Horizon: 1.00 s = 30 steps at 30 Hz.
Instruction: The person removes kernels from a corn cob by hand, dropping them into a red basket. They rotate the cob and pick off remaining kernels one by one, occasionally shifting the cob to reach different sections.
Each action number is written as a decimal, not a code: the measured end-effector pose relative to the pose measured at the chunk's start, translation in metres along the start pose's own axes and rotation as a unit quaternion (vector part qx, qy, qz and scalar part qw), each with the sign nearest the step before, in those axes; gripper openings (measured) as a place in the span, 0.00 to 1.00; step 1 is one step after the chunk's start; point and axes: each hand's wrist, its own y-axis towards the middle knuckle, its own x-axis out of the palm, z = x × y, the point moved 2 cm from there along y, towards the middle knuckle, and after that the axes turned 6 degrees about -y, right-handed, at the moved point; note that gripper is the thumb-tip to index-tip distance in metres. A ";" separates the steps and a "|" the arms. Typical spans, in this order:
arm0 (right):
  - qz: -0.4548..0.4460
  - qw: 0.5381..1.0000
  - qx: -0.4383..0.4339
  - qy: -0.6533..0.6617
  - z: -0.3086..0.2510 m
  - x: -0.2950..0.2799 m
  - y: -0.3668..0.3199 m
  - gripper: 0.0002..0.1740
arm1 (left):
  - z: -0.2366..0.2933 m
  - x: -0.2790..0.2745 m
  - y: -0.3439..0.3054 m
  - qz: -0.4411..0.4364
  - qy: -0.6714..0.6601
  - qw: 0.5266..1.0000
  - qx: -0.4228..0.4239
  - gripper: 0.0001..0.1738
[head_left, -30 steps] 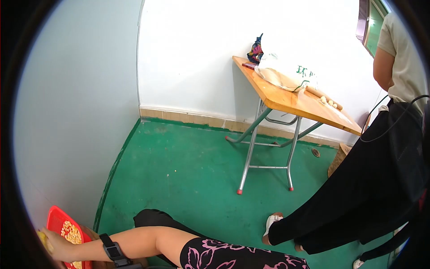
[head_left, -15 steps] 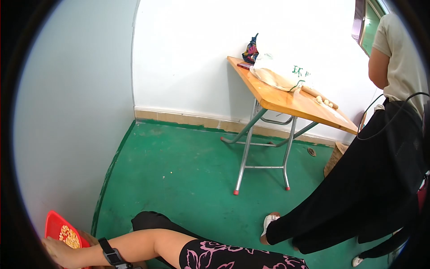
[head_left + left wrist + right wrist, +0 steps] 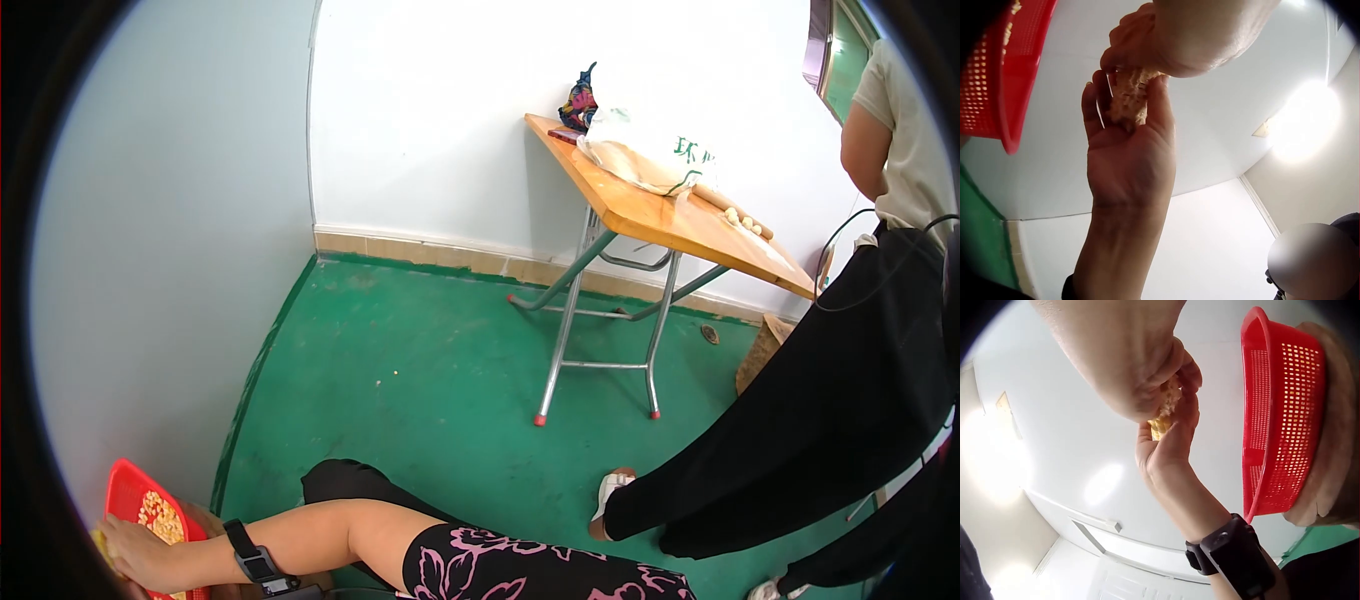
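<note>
Observing one corn cob (image 3: 1129, 103) in both hands, near the red plastic basket (image 3: 1300, 412). Left hand (image 3: 1169, 447): fingers curled round the cob. Right hand (image 3: 1130, 159): thumb and fingers grasping it from the other side. I note its rough, pitted, pale surface, some yellow kernels attached. Basket: perforated walls, smooth rim, loose kernels (image 3: 160, 515) inside. Farther off, I record a wooden table (image 3: 650, 225), tubular metal legs.

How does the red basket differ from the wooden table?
The red basket has walls full of small holes; the wooden table has a flat top on metal legs. The basket holds corn kernels; the table carries a rolling pin and small pale balls. The basket is also smaller than the table. Both hold something.
</note>
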 end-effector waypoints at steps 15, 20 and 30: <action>-0.003 0.998 -0.045 -0.034 0.003 0.040 0.007 0.31 | 0.009 -0.007 -0.008 -0.002 0.011 1.000 0.010 0.23; -0.011 0.992 -0.062 -0.109 0.000 0.062 0.012 0.30 | 0.011 -0.012 -0.011 -0.002 0.012 1.000 0.013 0.23; 0.013 0.989 -0.055 -0.134 -0.002 0.084 0.010 0.28 | 0.008 -0.025 -0.013 -0.010 -0.005 1.000 0.007 0.23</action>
